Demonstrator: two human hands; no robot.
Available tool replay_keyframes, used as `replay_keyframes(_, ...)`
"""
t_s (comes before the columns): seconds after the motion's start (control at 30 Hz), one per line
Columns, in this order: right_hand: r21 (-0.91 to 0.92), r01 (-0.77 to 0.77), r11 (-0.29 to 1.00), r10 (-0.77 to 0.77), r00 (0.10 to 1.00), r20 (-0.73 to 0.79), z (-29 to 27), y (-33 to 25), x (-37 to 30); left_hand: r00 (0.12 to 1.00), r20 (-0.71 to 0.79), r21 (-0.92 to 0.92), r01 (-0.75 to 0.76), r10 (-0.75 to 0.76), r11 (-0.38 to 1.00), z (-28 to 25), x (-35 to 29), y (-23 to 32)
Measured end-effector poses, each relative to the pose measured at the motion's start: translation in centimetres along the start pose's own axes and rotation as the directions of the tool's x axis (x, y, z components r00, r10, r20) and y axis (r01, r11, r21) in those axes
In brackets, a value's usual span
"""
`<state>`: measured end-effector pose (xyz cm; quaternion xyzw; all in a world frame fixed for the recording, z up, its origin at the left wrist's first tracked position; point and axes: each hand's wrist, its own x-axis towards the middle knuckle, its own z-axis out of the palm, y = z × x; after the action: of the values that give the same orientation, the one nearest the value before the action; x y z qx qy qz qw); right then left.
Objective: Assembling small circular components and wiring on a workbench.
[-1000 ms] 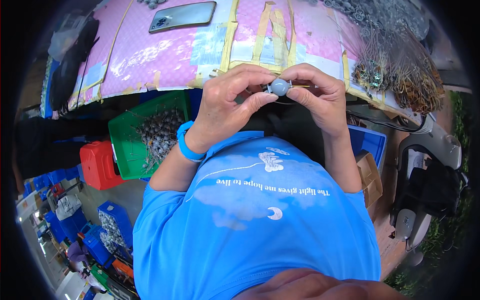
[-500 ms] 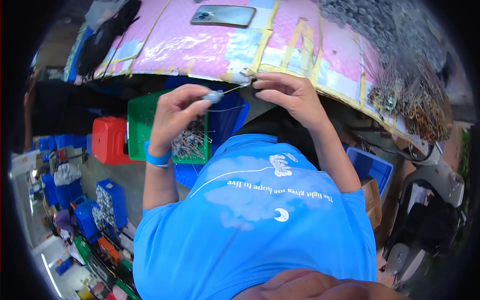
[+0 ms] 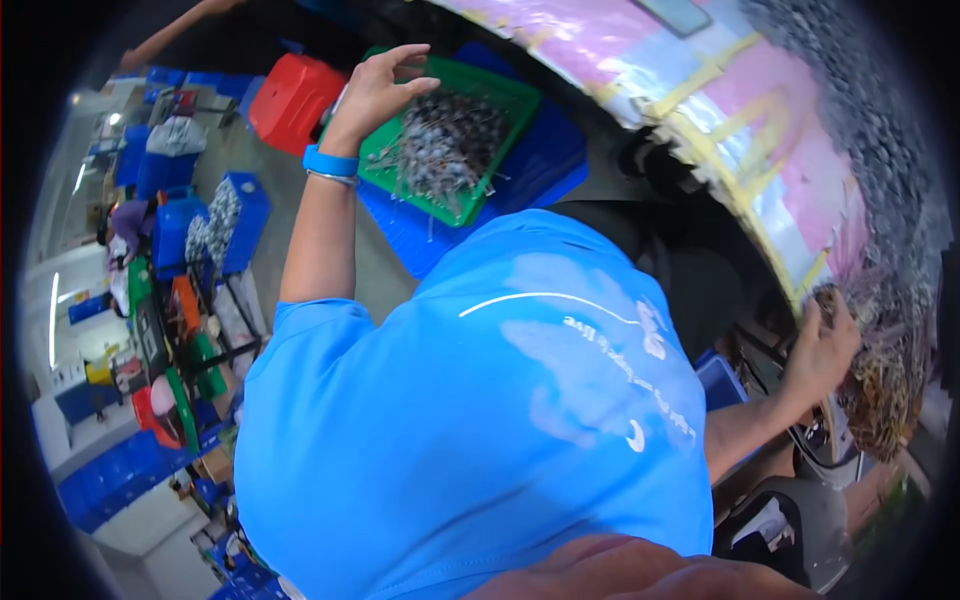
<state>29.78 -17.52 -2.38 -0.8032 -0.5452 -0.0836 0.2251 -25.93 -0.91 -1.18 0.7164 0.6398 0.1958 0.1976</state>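
My left hand (image 3: 380,95) is raised over the edge of a green tray (image 3: 522,100), its thumb and fingers apart with nothing between them. A heap of small grey-headed pieces with thin wire stems (image 3: 450,145) lies in that tray. Far to the right, my right hand (image 3: 825,350) is at the table's edge, fingers drawn together beside a bundle of thin brownish wire pieces (image 3: 885,400). Whatever sits between those fingertips is too small and blurred to name.
The table (image 3: 640,65) has a pink, taped covering, with a phone (image 3: 680,12) on it and a pile of small dark grey parts (image 3: 850,110) on its right. A blue tray (image 3: 400,225) is under the green one. A red container (image 3: 295,103) stands to the left.
My left hand has let go of the grey piece with a wire and moved over the green tray. My right hand has moved right to the wire bundle. The view has turned.
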Motion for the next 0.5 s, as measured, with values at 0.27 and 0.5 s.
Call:
replay_keyframes(0.27,-0.008,-0.004,1.000,0.003,0.996,-0.087,1.9,0.8,4.1,0.859,-0.218,-0.262,-0.509,0.463,0.820,10.4,9.5,16.1)
replay_keyframes(0.5,0.464,-0.168,0.870,0.231,0.970,-0.081,0.6,0.7,3.1,0.724,-0.234,-0.179,-0.688,0.649,0.703,16.7,22.0,24.8)
